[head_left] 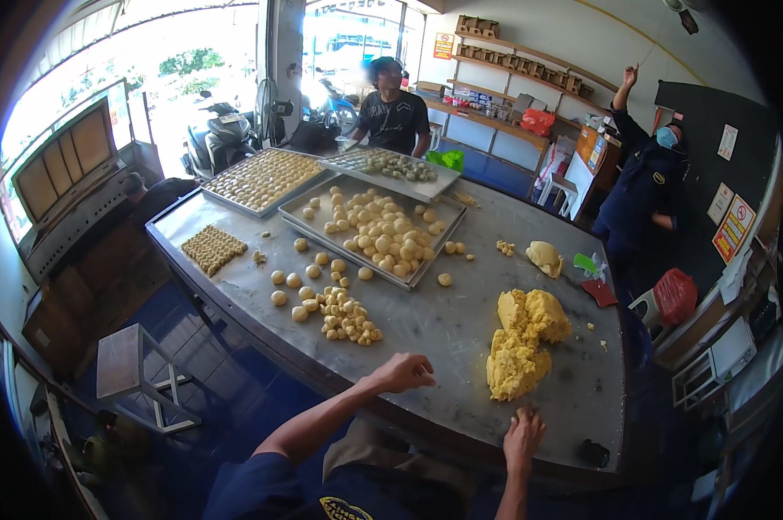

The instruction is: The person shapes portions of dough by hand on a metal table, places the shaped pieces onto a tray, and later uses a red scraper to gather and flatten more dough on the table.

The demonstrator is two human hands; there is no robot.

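My left hand (404,373) hovers over the near edge of the metal table with its fingers curled in; whether anything lies inside them is hidden. Fingers slightly bent and apart, my right hand (524,438) is at the tabletop just below a large crumbly mound of yellow dough (519,364). I see nothing in that hand. Left of the mound lies a heap of small dough pieces (348,316), with several round dough balls (294,281) beside it. A metal tray (417,276) farther back holds many pale dough balls (383,230).
Behind stand a tray of rows of balls (266,178) and a tray of greenish pieces (383,163). At right lie a smooth dough lump (545,257), a green scraper (585,263) and a red one (599,292). A stool (140,364) stands left; people stand behind the table.
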